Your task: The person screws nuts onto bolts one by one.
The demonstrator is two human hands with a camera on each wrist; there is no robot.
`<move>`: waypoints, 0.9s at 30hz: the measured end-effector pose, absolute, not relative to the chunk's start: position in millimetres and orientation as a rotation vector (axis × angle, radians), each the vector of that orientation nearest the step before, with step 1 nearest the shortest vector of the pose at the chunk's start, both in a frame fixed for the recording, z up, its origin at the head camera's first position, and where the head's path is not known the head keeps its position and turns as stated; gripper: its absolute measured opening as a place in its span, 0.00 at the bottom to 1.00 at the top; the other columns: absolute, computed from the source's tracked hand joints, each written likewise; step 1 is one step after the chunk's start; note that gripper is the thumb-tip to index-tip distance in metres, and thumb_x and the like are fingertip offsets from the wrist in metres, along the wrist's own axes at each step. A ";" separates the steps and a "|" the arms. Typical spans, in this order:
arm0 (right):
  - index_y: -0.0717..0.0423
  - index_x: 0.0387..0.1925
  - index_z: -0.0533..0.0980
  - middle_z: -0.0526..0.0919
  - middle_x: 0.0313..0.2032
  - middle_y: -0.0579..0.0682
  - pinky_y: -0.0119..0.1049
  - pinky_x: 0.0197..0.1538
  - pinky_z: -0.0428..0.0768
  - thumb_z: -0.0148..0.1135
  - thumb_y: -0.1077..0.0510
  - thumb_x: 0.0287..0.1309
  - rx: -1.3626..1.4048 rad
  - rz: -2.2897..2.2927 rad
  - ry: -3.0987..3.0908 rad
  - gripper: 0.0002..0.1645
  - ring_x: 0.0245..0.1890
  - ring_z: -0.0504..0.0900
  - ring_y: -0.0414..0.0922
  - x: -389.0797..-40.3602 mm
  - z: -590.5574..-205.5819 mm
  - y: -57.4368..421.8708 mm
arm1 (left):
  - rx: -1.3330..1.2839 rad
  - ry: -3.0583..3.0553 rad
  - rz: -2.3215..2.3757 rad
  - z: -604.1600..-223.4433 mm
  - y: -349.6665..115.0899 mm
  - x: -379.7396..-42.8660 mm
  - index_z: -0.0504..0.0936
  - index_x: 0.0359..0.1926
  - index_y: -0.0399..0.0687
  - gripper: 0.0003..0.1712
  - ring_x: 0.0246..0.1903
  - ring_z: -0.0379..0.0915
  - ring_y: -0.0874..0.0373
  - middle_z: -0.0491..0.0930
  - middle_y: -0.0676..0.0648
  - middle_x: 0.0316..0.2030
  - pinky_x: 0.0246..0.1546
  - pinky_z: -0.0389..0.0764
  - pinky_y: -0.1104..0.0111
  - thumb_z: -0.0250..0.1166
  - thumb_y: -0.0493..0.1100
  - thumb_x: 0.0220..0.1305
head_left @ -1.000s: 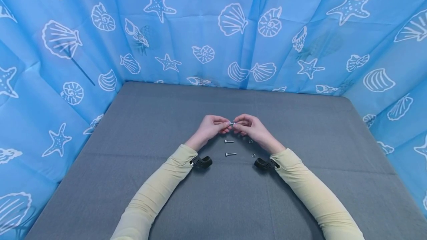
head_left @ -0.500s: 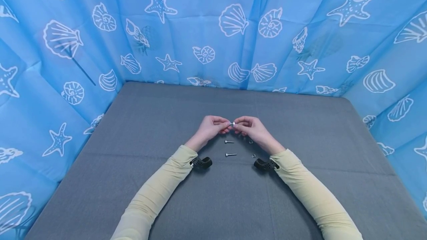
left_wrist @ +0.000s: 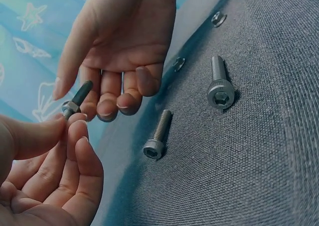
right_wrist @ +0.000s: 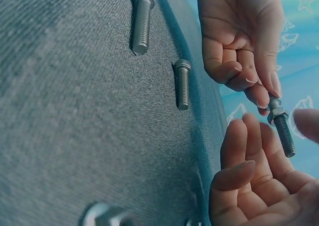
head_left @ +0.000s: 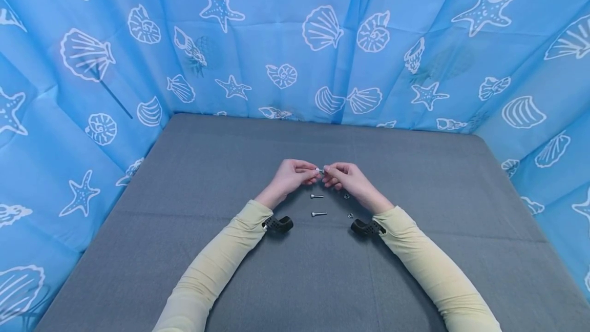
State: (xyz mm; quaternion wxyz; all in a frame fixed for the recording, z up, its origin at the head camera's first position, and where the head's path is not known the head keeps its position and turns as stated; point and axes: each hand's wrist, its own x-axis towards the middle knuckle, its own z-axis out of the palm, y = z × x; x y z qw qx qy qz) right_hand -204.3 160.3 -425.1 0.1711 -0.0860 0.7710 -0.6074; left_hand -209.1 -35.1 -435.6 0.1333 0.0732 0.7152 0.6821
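My left hand pinches the head end of a bolt between thumb and fingers. A hex nut sits on the bolt's shank, close to the left fingertips, and the dark threaded end sticks out past it. My right hand is around that threaded end with fingers loosely bent. In the right wrist view its thumb stands apart from the bolt. Whether a right finger touches the bolt from behind I cannot tell. Nearer the body, a shorter socket-head bolt and a larger one lie on the table.
Two loose nuts, one farther and one nearer, lie right of the bolts. Grey cloth covers the table. A blue curtain with shell prints hangs behind and at the sides. Black wrist mounts hang beside both cuffs.
The right fingertips have shifted slightly and the thumb has come off the bolt. The left hand stays nearly still with its pinch. The bolts and nuts on the table have not moved.
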 end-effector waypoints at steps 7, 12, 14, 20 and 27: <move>0.66 0.48 0.74 0.82 0.40 0.64 0.34 0.32 0.80 0.61 0.57 0.64 -0.304 -1.701 2.238 0.17 0.35 0.83 0.46 -204.7 -425.0 160.9 | 0.200 2.101 1.963 -435.1 -35.1 -208.1 0.82 0.44 0.31 0.12 0.33 0.82 0.53 0.85 0.41 0.33 0.37 0.85 0.63 0.65 0.37 0.63; 0.66 0.46 0.76 0.83 0.39 0.60 0.34 0.33 0.81 0.57 0.53 0.67 -0.274 -1.669 2.225 0.18 0.36 0.83 0.48 -204.8 -423.8 161.6 | 0.206 2.102 1.975 -435.3 -34.5 -207.7 0.82 0.44 0.31 0.12 0.33 0.82 0.52 0.85 0.40 0.33 0.37 0.85 0.62 0.65 0.36 0.63; 0.66 0.47 0.75 0.83 0.39 0.61 0.34 0.33 0.80 0.58 0.54 0.67 -0.282 -1.679 2.220 0.17 0.37 0.83 0.49 -204.7 -423.8 162.1 | 0.196 2.096 1.982 -435.7 -34.1 -207.6 0.82 0.44 0.30 0.12 0.33 0.82 0.53 0.85 0.40 0.33 0.37 0.85 0.63 0.65 0.36 0.63; 0.68 0.47 0.74 0.82 0.39 0.65 0.34 0.33 0.81 0.59 0.56 0.66 -0.305 -1.675 2.236 0.18 0.36 0.83 0.48 -205.3 -423.9 161.7 | 0.177 2.097 1.977 -436.5 -33.2 -207.2 0.83 0.43 0.31 0.12 0.32 0.82 0.54 0.85 0.40 0.33 0.37 0.85 0.63 0.66 0.36 0.62; 0.68 0.48 0.74 0.82 0.38 0.61 0.32 0.33 0.80 0.58 0.54 0.67 -0.245 -1.687 2.204 0.19 0.36 0.82 0.48 -205.7 -424.3 161.4 | 0.169 2.102 1.976 -435.9 -32.7 -206.8 0.82 0.43 0.31 0.11 0.32 0.82 0.54 0.85 0.41 0.33 0.37 0.85 0.63 0.66 0.36 0.63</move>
